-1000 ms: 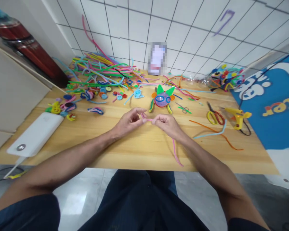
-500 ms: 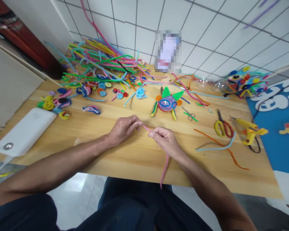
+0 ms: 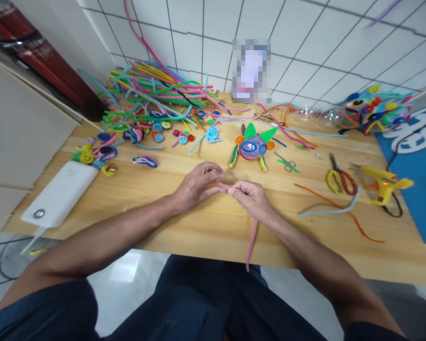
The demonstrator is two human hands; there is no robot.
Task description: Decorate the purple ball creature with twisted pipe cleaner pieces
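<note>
The thin, fuzzy pink stem (image 3: 252,244) is pinched by the right hand (image 3: 253,199) over the pale wooden table (image 3: 206,234), and the left hand (image 3: 196,187) has just been opened wider around the stem's end, so it seems mostly held by the right.

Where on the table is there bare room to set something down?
Bare wood shows between the white power bank and left hand, and between the right forearm, orange strip and the table's near edge. The back left is crowded with piled colourful strips; the right holds scissors and a glue gun.
</note>
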